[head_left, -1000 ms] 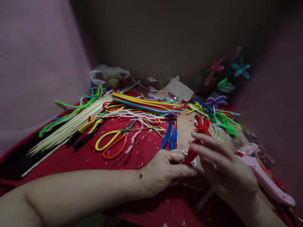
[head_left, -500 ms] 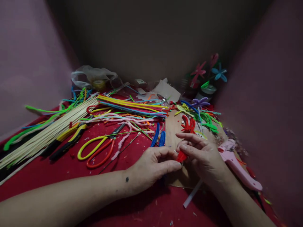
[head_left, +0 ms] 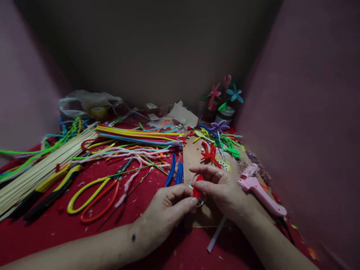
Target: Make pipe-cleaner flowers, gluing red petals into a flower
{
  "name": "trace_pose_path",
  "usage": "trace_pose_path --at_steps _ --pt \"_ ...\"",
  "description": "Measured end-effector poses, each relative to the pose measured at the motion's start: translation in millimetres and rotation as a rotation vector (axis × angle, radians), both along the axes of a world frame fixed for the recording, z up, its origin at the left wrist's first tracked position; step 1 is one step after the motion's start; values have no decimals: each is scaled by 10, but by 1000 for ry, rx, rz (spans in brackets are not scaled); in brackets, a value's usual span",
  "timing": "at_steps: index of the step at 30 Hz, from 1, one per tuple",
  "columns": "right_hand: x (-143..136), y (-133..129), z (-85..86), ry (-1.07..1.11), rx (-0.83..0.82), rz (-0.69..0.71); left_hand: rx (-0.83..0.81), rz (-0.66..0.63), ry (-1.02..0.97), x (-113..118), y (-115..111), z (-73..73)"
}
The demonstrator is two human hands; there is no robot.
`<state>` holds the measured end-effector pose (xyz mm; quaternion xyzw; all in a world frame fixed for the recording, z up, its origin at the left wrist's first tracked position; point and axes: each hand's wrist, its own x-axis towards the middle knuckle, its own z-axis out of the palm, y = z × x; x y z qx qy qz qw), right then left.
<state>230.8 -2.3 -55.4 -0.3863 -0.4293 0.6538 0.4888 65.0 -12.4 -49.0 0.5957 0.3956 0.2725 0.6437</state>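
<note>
A short red pipe cleaner piece (head_left: 198, 186) is held between both hands above the cardboard (head_left: 191, 161). My left hand (head_left: 171, 210) pinches its lower end with thumb and fingertips. From the other side, my right hand (head_left: 222, 189) grips its upper part, thumb in front and forefinger stretched out above. The fingers hide some of the piece. Just beyond the hands lie a bunch of red pipe cleaner pieces (head_left: 209, 153) and a yellow-rimmed round disc (head_left: 222, 165). Two blue pipe cleaner bundles (head_left: 179, 173) rest left of the cardboard.
Scissors (head_left: 114, 187), pliers (head_left: 53, 187) and a pile of thin sticks (head_left: 62, 155) lie on the red cloth (head_left: 135, 247) to the left. A pink glue gun (head_left: 261, 193) lies right of my right hand. Pipe cleaner flowers (head_left: 234, 93) stand at the back right.
The view has swung to the right, so everything appears further left. Both hands keep hold of the red piece, which now stands more upright between the fingertips.
</note>
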Motion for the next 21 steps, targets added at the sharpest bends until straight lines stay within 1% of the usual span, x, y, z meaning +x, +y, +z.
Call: trace_pose_path --at_steps 4,9,11,13,17,19,21 --pt "-6 6 -12 -8 -10 5 38 21 45 -1 -2 -22" --pt "-28 -5 13 -51 -60 22 -19 -12 15 2 -29 -56" --pt "-11 3 22 -35 -71 0 -39 -20 9 8 -31 -56" --pt "31 31 41 1 -69 -85 -49 -20 10 22 -26 -51" --pt "142 156 138 34 -51 -361 -127 -16 -6 64 -41 -76" --pt "179 245 196 5 -40 -425 -151 -42 13 77 -76 -116" --pt "201 342 237 -67 -42 -421 -143 -92 46 78 -120 -166"
